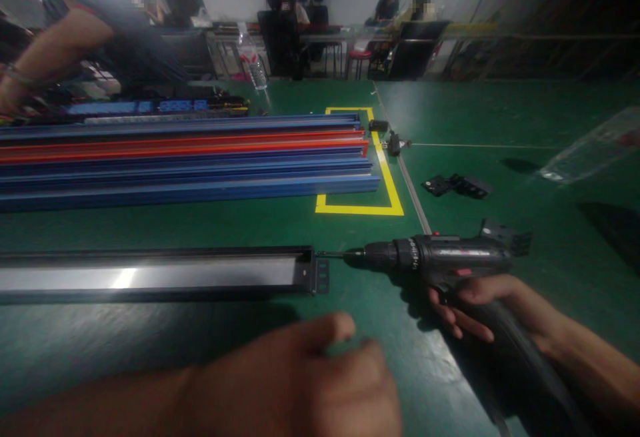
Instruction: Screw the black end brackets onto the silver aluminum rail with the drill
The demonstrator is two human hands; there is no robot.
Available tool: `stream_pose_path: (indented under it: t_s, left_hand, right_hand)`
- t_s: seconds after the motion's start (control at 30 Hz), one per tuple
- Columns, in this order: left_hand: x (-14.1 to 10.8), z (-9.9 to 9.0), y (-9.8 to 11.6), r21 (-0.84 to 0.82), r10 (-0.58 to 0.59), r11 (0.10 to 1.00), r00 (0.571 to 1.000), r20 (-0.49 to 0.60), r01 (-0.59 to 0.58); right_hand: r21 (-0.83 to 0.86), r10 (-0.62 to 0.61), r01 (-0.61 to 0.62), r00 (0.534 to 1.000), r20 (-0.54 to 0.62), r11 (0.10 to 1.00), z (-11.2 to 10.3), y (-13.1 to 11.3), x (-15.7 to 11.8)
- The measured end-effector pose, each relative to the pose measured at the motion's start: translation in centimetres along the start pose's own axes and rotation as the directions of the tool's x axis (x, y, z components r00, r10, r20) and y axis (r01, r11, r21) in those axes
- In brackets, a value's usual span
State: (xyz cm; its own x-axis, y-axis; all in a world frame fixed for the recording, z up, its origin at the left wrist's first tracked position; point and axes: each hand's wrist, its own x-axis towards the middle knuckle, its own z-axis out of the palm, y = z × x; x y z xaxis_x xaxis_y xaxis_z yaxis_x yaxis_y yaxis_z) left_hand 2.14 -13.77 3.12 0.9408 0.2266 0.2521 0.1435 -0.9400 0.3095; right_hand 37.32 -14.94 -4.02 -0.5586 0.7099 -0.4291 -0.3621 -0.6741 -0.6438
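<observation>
My right hand (480,304) is wrapped round the handle of a black cordless drill (450,254), which lies level and points left. Its long bit (333,254) reaches the end of a long black metal channel (150,277) with a shiny inner face. A small slotted bracket (323,276) sits at that same end, just below the bit's tip. Nearer to me, my left hand (320,377) hovers in front of the channel's end. Its fingers are curled in, with thumb and forefinger close together; whatever they may hold is hidden and blurred.
Blue and orange long profiles (200,157) lie side by side beyond the channel, across a yellow tape outline (360,210). Black small parts (457,186) and a clear plastic bottle (595,147) are at right. Another bottle (253,60) stands behind. A co-worker's arm (65,44) is at upper left.
</observation>
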Motion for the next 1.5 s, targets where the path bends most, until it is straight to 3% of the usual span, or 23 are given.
stream_pose_path:
  t_s: [0.03,0.1,0.13,0.2,0.3,0.4,0.47,0.63,0.97,1.1,1.3,1.5]
  left_hand:
    - [0.3,-0.8,-1.9,0.138,0.052,0.99,0.996,-0.074,-0.042]
    - [0.3,-1.9,-5.7,0.345,-0.105,0.923,0.975,-0.197,0.169]
    - [0.0,-2.2,-7.4,0.393,-0.255,0.864,0.947,-0.196,0.314]
    - [-0.6,-2.3,-10.2,0.41,-0.44,0.795,0.89,-0.119,0.447]
    - [-1.2,-1.5,-11.9,0.331,-0.628,0.726,0.777,-0.039,0.603]
    - [-1.2,-0.7,-11.9,0.334,-0.69,0.681,0.724,-0.005,0.652]
    - [-1.3,-0.3,-11.9,0.376,-0.669,0.693,0.743,0.019,0.615]
    - [-2.7,1.0,-13.0,0.531,-0.521,0.751,0.846,0.11,0.393]
    - [-3.9,1.9,-13.6,0.586,-0.409,0.755,0.91,0.072,0.294]
    - [-2.9,1.3,-13.1,0.591,-0.43,0.747,0.899,0.082,0.304]
    - [-1.9,0.4,-12.5,0.555,-0.508,0.755,0.847,0.159,0.349]
    - [-1.9,0.5,-12.4,0.426,-0.6,0.74,0.797,0.071,0.52]
  right_hand:
    - [0.009,-0.002,0.002,1.0,0.001,1.0,0.0,0.0,0.0]
    - [0.019,-0.008,0.008,1.0,-0.002,1.0,-0.2,0.2,0.0]
    - [0.017,-0.008,0.008,1.0,-0.001,1.0,-0.4,0.3,0.0]
    - [0.006,-0.008,0.008,1.0,0.011,1.0,-0.7,0.4,0.1]
    - [0.016,-0.004,0.003,0.999,0.038,1.0,-1.2,0.6,0.2]
    - [0.031,0.003,-0.004,0.999,0.032,1.0,-1.3,0.7,0.1]
    - [0.017,-0.009,0.009,0.999,0.031,1.0,-1.3,0.8,0.1]
    - [-0.058,-0.036,0.039,0.998,0.047,0.998,-0.9,0.8,-0.1]
    - [-0.042,-0.013,0.013,1.0,0.006,0.999,-1.3,1.1,-0.1]
    - [-0.036,-0.019,0.02,1.0,0.013,0.999,-1.6,1.3,-0.1]
    - [-0.053,-0.009,0.011,1.0,0.029,0.999,-0.9,0.8,-0.1]
    - [-0.062,-0.034,0.032,0.999,-0.028,0.998,-0.9,1.1,0.0]
